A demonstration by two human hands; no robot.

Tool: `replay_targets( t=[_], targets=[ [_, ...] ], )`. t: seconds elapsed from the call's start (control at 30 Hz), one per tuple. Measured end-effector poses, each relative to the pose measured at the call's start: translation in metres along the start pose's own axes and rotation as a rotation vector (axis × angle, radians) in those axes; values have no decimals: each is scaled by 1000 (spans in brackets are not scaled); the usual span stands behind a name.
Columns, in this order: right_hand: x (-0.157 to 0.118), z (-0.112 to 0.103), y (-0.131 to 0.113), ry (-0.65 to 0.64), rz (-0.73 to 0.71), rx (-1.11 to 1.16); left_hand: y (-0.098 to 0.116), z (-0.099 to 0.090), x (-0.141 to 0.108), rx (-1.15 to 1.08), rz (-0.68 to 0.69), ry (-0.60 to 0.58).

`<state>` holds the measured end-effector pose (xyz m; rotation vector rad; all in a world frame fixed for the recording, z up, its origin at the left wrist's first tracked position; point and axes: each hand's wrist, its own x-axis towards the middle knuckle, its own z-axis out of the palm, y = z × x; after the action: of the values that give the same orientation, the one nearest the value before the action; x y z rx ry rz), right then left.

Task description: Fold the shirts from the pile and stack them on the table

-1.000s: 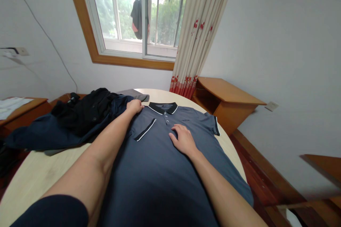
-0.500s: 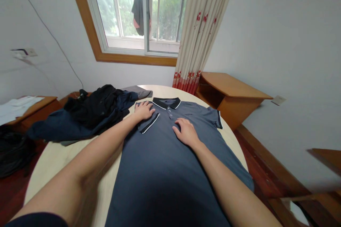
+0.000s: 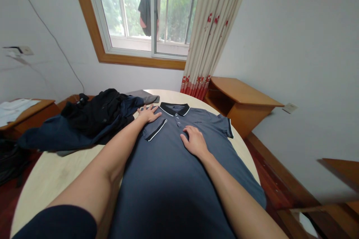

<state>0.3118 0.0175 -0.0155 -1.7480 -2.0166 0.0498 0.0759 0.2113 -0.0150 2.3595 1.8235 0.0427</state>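
A dark grey polo shirt (image 3: 168, 168) lies spread face up on the round table, its black collar (image 3: 175, 109) with white edging toward the window. Its left-hand sleeve (image 3: 155, 129) is folded inward over the body, while the other sleeve (image 3: 223, 125) sticks out to the right. My left hand (image 3: 149, 114) rests with fingers spread on the shirt's shoulder, just above the folded sleeve. On the chest, below the button placket, my right hand (image 3: 194, 141) lies palm down with loosely curved fingers, holding nothing. The shirt's bottom hem is out of view.
Dark clothes (image 3: 98, 119) are heaped on the left of the pale round table (image 3: 64, 171). A wooden desk (image 3: 241, 97) stands behind on the right, beside the curtain (image 3: 213, 26) and window. A black bag (image 3: 11, 160) sits at the far left.
My left hand has shifted slightly up and left along the shoulder, its fingers spreading wider off the folded sleeve. My right hand stays nearly in place. The view has moved a little.
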Motion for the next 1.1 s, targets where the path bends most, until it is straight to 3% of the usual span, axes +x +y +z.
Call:
replay_targets(
  t=[0.1,0.2,0.3,0.5,0.67,0.77,0.87,1.0,1.1],
  targets=[
    [-2,-2,-3,4,-1,-2,-2,-4,-3,-19,-10,-4],
    [-2,-2,-3,7,0,-4,-6,-9,-18,-62,6,72],
    [-2,-2,-2,3,-7,-16,-8,-11,-47,-69,56,140],
    [-3,-1,-5,-15,-5,-62,-13,-7,-120,-53,104,70],
    [1,-10,-14,-88,-8,-208,-27,-8,-163,-75,177,125],
    [14,-21,-30,-208,-3,-309,-35,-11,-173,-104,230,148],
    [35,-26,-53,-219,-6,-314,-37,-13,-176,-118,235,188],
    [67,-11,-76,-198,10,-228,-30,-12,-178,-98,158,281],
    [89,10,-81,-201,98,-158,-24,-11,-176,-84,117,287]
  ],
)
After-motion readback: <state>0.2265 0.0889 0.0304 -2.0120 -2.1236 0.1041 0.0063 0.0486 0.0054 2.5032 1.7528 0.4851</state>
